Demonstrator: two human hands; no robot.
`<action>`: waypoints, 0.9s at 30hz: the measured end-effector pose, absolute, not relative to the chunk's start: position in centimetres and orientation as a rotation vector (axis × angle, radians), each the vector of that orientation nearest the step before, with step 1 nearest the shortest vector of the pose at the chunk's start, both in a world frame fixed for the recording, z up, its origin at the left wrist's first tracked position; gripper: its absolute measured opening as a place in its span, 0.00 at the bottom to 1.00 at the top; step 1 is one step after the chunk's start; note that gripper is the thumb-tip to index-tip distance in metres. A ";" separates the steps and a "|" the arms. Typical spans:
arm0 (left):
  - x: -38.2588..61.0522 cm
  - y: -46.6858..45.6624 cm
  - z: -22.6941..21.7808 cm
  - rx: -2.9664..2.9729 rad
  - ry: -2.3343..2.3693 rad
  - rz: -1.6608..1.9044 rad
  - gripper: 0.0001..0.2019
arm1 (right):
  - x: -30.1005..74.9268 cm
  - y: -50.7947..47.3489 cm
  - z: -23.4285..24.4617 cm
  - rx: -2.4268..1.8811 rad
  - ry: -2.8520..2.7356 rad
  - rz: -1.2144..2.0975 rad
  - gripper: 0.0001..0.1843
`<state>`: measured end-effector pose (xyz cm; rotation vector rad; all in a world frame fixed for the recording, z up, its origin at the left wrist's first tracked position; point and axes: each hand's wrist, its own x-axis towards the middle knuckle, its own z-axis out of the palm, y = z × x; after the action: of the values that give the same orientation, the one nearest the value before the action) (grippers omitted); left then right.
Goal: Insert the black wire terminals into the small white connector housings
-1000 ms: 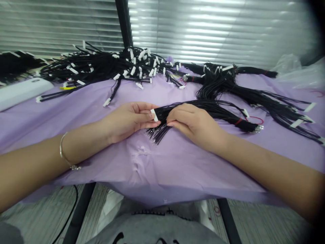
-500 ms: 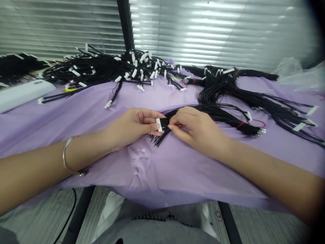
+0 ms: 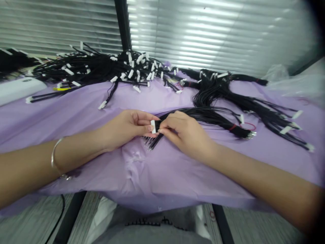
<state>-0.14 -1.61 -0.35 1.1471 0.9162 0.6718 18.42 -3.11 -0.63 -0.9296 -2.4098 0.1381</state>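
White connector (image 3: 153, 126) in left hand (image 3: 124, 128), right hand (image 3: 185, 132) pinching

A purple cloth (image 3: 76, 112) covers the work table, its near edge hanging over black table legs (image 3: 68, 217) and a pale striped floor (image 3: 30, 222). Along the far side, a tangled heap of black wire harnesses (image 3: 101, 67) tipped with white plugs sprawls from left to centre. A second sheaf of black leads (image 3: 254, 103) fans out to the right. A white case (image 3: 17, 88) lies at far left, crumpled clear plastic (image 3: 286, 79) at far right. Closed blinds (image 3: 215, 30), split by a black post (image 3: 123, 23), fill the background.
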 end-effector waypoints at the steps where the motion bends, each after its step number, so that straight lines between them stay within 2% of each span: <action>1: -0.1 -1.6 -0.2 1.128 0.910 0.678 0.13 | 18.6 -3.1 -0.2 -0.909 -2.430 0.117 0.09; 6: 0.8 -2.0 1.7 1.023 0.812 0.993 0.06 | 22.8 -1.2 3.4 -0.964 -2.340 -0.230 0.12; 9: 1.9 -2.3 2.9 1.127 0.671 1.027 0.11 | 26.9 1.4 4.1 -1.189 -2.425 -0.304 0.16; 13: 3.2 -1.4 3.1 1.717 0.883 0.777 0.24 | 29.6 3.9 2.9 -1.280 -2.566 -0.191 0.07; 17: 4.4 0.5 2.1 2.376 0.990 0.495 0.28 | 29.6 3.8 3.8 -1.333 -2.446 -0.242 0.10; 22: 5.3 0.7 0.2 2.652 1.057 0.061 0.41 | 33.8 4.2 8.8 -1.592 -2.180 -0.361 0.15; 25: 5.2 0.2 -0.5 2.717 1.056 -0.001 0.40 | 39.8 5.8 10.0 -1.868 -1.962 -0.439 0.15; 27: 5.1 0.1 -0.5 2.722 1.050 0.001 0.39 | 43.5 6.3 9.0 -1.982 -1.926 -0.427 0.15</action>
<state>5.05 0.12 -0.49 2.7223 1.0501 0.0012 43.49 6.29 8.95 -1.9819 -1.9265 -0.4270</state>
